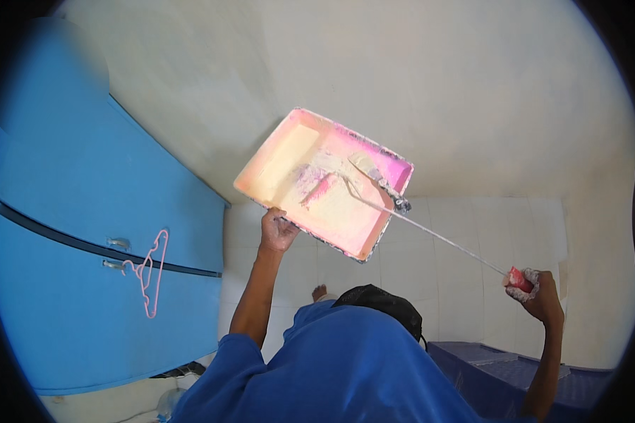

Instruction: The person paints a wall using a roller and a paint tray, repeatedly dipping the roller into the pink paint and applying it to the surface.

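Note:
My left hand (279, 231) grips the lower left edge of a paint tray (291, 158), holding it tilted before me. Pale cream paint lies in the tray, with pink and purple stains along its walls. At the right, my right hand (537, 293), spattered with white, is closed around the red handle (517, 280) of a paint roller. Its long wire frame (444, 236) reaches into the tray, where the pink-stained roller cover (319, 190) lies on the sloped part. A putty knife (379, 181) with a dark, paint-crusted handle rests across the tray's right side.
At the left stands a blue cabinet (137, 174) with a pink plastic hanger (159, 275) on its lower handle. A pale wall (428, 95) rises in front, above a tiled floor (455, 306). A dark purple piece of furniture (476, 365) stands at the lower right.

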Demonstrator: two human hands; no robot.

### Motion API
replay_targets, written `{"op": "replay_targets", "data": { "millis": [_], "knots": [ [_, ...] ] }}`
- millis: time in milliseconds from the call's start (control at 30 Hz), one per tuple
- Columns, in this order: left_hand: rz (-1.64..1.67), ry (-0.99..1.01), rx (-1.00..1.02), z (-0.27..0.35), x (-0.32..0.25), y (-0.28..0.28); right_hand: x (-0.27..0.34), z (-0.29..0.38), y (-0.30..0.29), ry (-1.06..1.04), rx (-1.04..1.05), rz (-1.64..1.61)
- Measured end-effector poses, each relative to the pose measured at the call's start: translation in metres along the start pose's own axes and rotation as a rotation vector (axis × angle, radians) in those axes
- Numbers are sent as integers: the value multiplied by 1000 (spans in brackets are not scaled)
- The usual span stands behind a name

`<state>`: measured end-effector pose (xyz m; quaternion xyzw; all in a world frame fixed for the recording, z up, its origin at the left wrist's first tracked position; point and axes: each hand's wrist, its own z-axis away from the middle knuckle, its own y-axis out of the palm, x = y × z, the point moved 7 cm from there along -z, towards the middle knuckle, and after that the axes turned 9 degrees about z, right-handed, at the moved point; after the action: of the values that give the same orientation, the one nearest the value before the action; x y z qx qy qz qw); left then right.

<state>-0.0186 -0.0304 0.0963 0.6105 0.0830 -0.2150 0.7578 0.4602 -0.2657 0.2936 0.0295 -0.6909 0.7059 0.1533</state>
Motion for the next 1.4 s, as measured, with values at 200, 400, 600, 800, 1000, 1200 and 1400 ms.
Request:
{"op": "replay_targets", "data": {
  "millis": [200,400,600,800,1000,1200,1400],
  "knots": [
    [57,-41,78,1,-10,-24,-38,39,7,46,117,194],
    [38,-14,14,7,-1,-13,-16,36,89,1,112,-30],
    [56,8,-23,23,-4,-13,5,24,118,52,-50,-294],
    [80,44,-54,46,5,34,16,-51,116,116,-326,-664],
    [58,153,-5,67,-9,29,68,-144,116,88,-521,-939],
    [11,185,-30,78,-8,48,77,-210,118,146,-487,-1119],
    [17,194,-192,96,-5,58,69,-266,85,81,-584,-928]
  ]
}}
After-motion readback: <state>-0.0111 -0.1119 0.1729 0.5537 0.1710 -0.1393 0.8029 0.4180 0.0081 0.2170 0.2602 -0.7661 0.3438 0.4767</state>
